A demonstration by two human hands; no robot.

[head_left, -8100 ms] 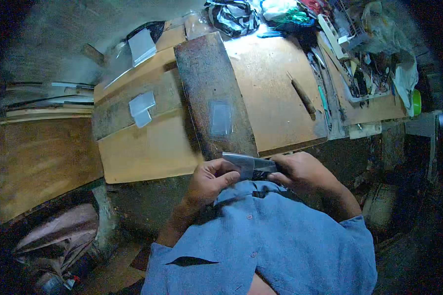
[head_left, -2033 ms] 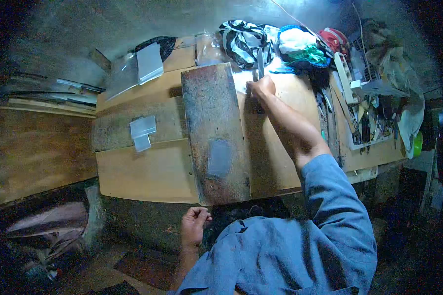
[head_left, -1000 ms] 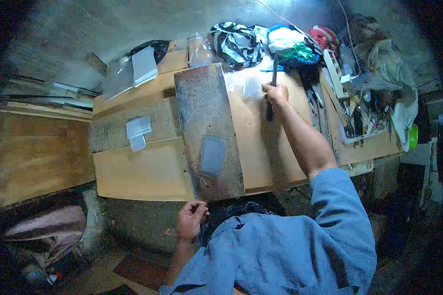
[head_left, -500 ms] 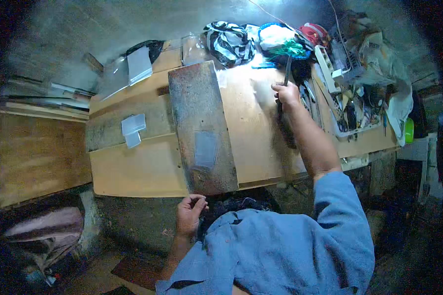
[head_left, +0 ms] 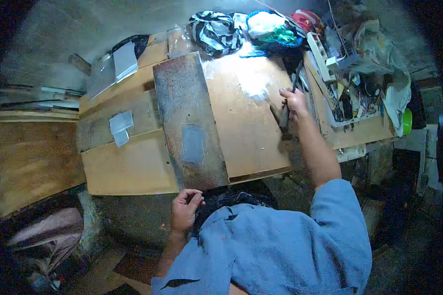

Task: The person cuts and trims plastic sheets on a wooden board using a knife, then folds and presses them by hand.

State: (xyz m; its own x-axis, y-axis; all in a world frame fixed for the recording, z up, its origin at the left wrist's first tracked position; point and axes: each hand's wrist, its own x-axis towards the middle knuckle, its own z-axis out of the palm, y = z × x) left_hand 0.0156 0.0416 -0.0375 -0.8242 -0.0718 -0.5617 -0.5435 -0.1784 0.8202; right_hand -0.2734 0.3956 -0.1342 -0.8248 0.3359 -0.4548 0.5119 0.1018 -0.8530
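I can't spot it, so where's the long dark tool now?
In the head view's right half, the long dark tool is in the right hand, left of the white power strip.

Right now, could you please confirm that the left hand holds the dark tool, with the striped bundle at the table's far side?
Not the left hand: the head view shows the right hand holding the dark tool. The rest stands.

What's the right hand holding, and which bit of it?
The right hand holds a long, dark tool around its middle, with an end sticking out either side.
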